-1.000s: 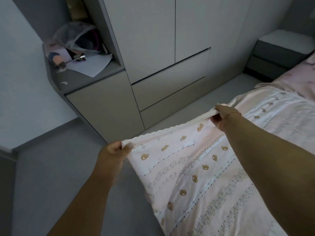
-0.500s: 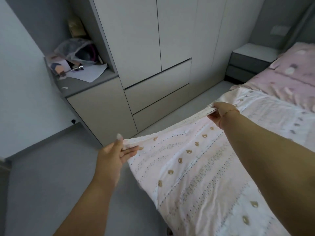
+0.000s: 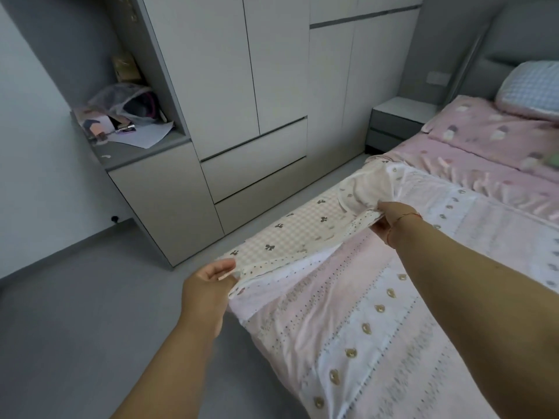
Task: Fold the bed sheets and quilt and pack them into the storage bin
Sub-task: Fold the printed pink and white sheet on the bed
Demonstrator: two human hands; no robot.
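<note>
A pale pink and white quilt [image 3: 348,313] with small bear prints lies across the bed's near end. My left hand [image 3: 208,285] pinches its near corner at the bed's edge. My right hand [image 3: 390,216] grips the same edge farther up the bed. Between my hands the edge is lifted and turned back, showing a checked underside with dark bows [image 3: 290,237]. A pink bed sheet [image 3: 472,158] with small prints covers the mattress beyond the quilt. No storage bin is in view.
A grey wardrobe [image 3: 251,86] with drawers runs along the left of a narrow strip of grey floor [image 3: 75,313]. Its open shelf [image 3: 133,146] holds a bag and papers. A grey nightstand [image 3: 396,122] stands by the headboard, and a blue checked pillow [image 3: 532,86] lies at the bed's head.
Both hands have lifted the quilt's edge and turned it over, so the checked underside now shows. The camera has tilted up toward the head of the bed.
</note>
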